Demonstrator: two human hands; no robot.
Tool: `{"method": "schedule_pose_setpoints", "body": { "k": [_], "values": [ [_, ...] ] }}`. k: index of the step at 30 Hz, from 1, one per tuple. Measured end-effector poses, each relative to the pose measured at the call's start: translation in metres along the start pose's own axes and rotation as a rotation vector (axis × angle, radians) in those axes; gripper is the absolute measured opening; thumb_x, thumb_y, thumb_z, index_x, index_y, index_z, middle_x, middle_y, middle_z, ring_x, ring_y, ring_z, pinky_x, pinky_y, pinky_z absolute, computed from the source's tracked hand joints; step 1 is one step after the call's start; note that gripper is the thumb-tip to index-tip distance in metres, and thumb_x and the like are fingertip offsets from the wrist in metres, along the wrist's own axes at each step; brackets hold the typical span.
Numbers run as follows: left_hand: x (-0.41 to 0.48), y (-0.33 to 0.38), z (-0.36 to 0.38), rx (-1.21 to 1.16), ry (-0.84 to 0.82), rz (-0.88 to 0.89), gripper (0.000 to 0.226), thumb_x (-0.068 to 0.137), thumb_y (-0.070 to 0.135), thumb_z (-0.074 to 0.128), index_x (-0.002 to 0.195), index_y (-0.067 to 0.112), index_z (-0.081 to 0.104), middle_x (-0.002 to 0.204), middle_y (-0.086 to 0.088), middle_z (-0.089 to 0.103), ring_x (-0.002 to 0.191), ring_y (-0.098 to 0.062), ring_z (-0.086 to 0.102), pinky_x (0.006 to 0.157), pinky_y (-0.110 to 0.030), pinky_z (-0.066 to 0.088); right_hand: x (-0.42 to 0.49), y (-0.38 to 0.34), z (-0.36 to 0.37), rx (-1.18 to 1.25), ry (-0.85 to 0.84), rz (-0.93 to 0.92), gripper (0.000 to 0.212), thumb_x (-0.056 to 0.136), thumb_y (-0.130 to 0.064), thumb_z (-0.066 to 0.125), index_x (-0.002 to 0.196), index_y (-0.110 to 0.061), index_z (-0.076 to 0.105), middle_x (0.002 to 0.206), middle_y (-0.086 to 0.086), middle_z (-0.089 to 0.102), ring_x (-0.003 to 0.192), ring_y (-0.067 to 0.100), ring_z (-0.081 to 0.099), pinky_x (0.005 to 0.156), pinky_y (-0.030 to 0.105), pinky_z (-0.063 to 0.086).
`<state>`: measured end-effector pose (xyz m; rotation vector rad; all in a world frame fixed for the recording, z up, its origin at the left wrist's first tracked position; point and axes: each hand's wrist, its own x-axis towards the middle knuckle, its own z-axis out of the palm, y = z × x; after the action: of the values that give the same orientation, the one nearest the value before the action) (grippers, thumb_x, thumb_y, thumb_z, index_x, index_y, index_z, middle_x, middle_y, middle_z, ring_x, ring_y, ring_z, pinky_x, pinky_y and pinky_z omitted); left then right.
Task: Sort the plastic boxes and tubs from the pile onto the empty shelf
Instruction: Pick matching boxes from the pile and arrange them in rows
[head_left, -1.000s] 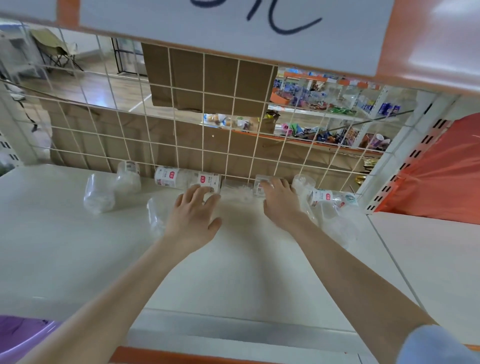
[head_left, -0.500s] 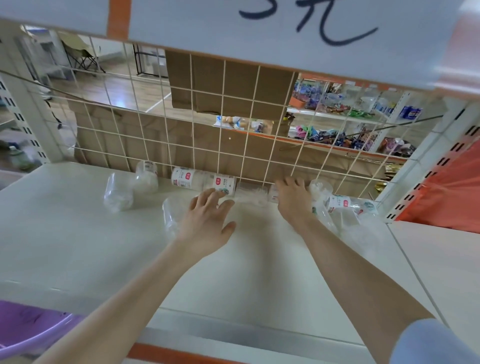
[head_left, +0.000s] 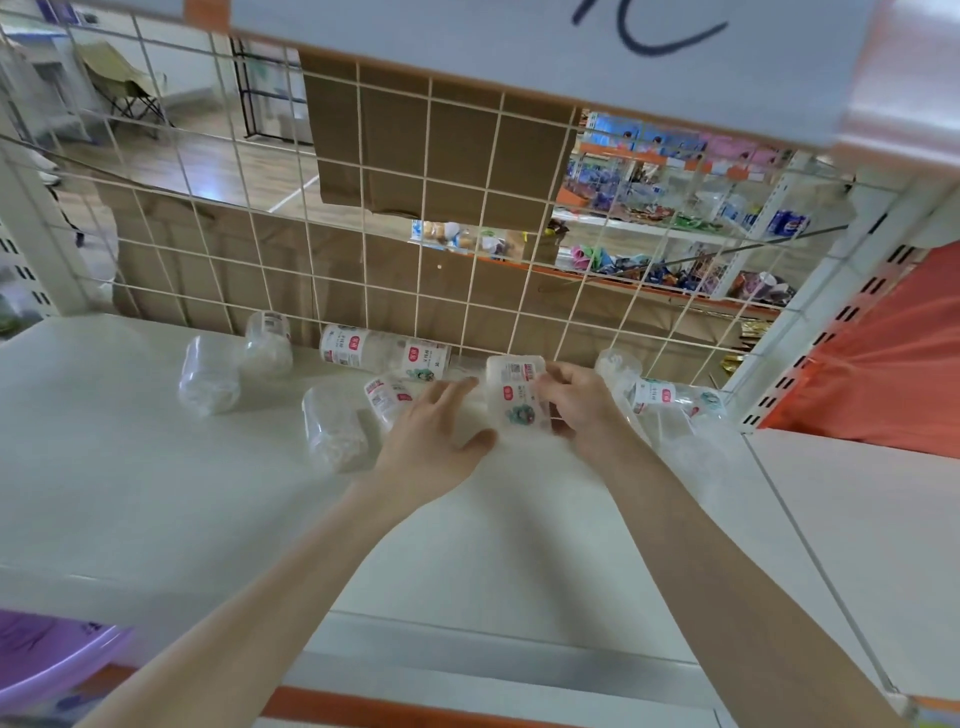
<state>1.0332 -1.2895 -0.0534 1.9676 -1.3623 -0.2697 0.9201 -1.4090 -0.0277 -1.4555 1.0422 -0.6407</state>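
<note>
Evidently several tubs (head_left: 384, 353) lie loose by the wire grid (head_left: 363, 249), unsorted I judge; my right hand (head_left: 576, 400) grasps a labelled tub (head_left: 517, 395) there, left hand (head_left: 431, 436) released.

Clear glossy plastic tub (head_left: 517, 392), matt shelf (head_left: 156, 493)

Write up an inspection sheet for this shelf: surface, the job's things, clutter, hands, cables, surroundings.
Surface: white shelf, bare toward the front edge.
Job's things: clear tubs lie on their sides along the back; a labelled tub is held in front of the wire grid.
Clutter: purple basin below the shelf's left front corner.
Hands: left hand is open with fingers straight, beside the labelled tub; right hand grips that tub.
Cables: nothing seen.
Surroundings: wire grid at the back, cardboard behind it, stocked shop shelves beyond.
</note>
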Motion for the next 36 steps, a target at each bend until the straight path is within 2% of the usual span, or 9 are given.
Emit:
{"method": "schedule_pose_setpoints", "body": {
  "k": [6,10,14,20,27,30,32,34,36],
  "values": [
    [-0.005,0.003,0.001,-0.141,-0.056,0.002,0.100,0.069,0.027,0.077,0.147,0.024,0.014,0.145,0.005,0.026,0.125,-0.016,0.038,0.090,-0.023,0.030,-0.014,0.003,0.004,0.093,-0.102,0.033,0.009,0.093,-0.012,0.055,0.084,-0.014,0.056,0.082,0.003,0.066,0.074,0.017,0.065,0.063,0.031,0.052],
    [-0.009,0.004,-0.001,-0.144,-0.003,-0.019,0.108,0.061,0.028,0.083,0.146,0.023,0.016,0.142,0.006,0.027,0.126,-0.012,0.035,0.089,-0.021,0.030,-0.022,0.004,0.003,0.183,-0.178,0.078,0.009,0.094,-0.010,0.052,0.090,-0.016,0.057,0.085,0.004,0.065,0.077,0.020,0.062,0.062,0.033,0.049],
    [-0.014,0.010,0.004,-0.104,0.116,-0.045,0.104,0.059,0.029,0.084,0.142,0.016,0.022,0.138,-0.001,0.028,0.124,-0.017,0.033,0.088,-0.020,0.027,-0.028,0.009,0.005,0.304,-0.329,0.186,0.030,0.092,0.000,0.049,0.109,-0.022,0.057,0.085,0.007,0.065,0.076,0.024,0.061,0.064,0.038,0.049],
    [-0.028,-0.004,0.007,-0.057,0.138,0.049,0.076,0.068,0.024,0.080,0.131,0.009,0.042,0.132,-0.004,0.039,0.119,-0.025,0.040,0.085,-0.024,0.032,-0.020,0.009,-0.006,0.230,-0.222,0.104,0.012,0.093,-0.007,0.050,0.089,-0.016,0.056,0.081,0.002,0.063,0.070,0.014,0.058,0.055,0.025,0.045],
    [-0.033,-0.014,-0.002,0.165,-0.134,0.143,0.067,0.079,0.034,0.067,0.138,0.022,0.038,0.139,0.007,0.038,0.125,-0.014,0.035,0.092,-0.023,0.036,-0.019,0.020,-0.006,-0.081,-0.468,0.091,0.013,0.093,-0.006,0.052,0.089,-0.014,0.062,0.083,0.003,0.064,0.072,0.014,0.059,0.057,0.021,0.050],
    [-0.041,-0.027,0.000,0.208,-0.128,0.149,0.065,0.074,0.046,0.062,0.132,0.019,0.047,0.134,0.005,0.044,0.123,-0.017,0.039,0.091,-0.026,0.039,-0.011,0.026,-0.001,-0.216,-0.355,0.050,0.012,0.093,-0.010,0.054,0.088,-0.017,0.061,0.084,0.002,0.063,0.070,0.013,0.058,0.063,0.024,0.048],
    [-0.047,-0.038,-0.001,0.213,-0.114,0.116,0.072,0.065,0.055,0.049,0.128,0.020,0.051,0.132,0.006,0.046,0.121,-0.017,0.042,0.088,-0.026,0.041,-0.001,0.028,0.003,-0.278,-0.204,-0.029,0.010,0.092,-0.011,0.055,0.089,-0.019,0.059,0.086,-0.001,0.059,0.071,0.010,0.055,0.062,0.018,0.043],
    [-0.053,-0.048,-0.002,0.203,-0.094,0.078,0.077,0.062,0.060,0.040,0.127,0.020,0.053,0.131,0.007,0.047,0.120,-0.014,0.043,0.088,-0.022,0.039,0.010,0.028,0.006,-0.379,-0.083,-0.158,0.013,0.090,-0.012,0.056,0.102,-0.015,0.061,0.091,-0.003,0.057,0.082,0.011,0.053,0.061,0.013,0.039],
    [-0.059,-0.057,-0.003,0.164,-0.049,0.082,0.077,0.063,0.061,0.038,0.123,0.016,0.058,0.127,0.003,0.051,0.118,-0.018,0.047,0.089,-0.027,0.042,0.025,0.027,0.010,-0.579,-0.033,-0.279,0.029,0.090,-0.013,0.055,0.118,-0.009,0.058,0.106,0.002,0.058,0.099,0.015,0.053,0.073,0.016,0.040]
  ]
}}
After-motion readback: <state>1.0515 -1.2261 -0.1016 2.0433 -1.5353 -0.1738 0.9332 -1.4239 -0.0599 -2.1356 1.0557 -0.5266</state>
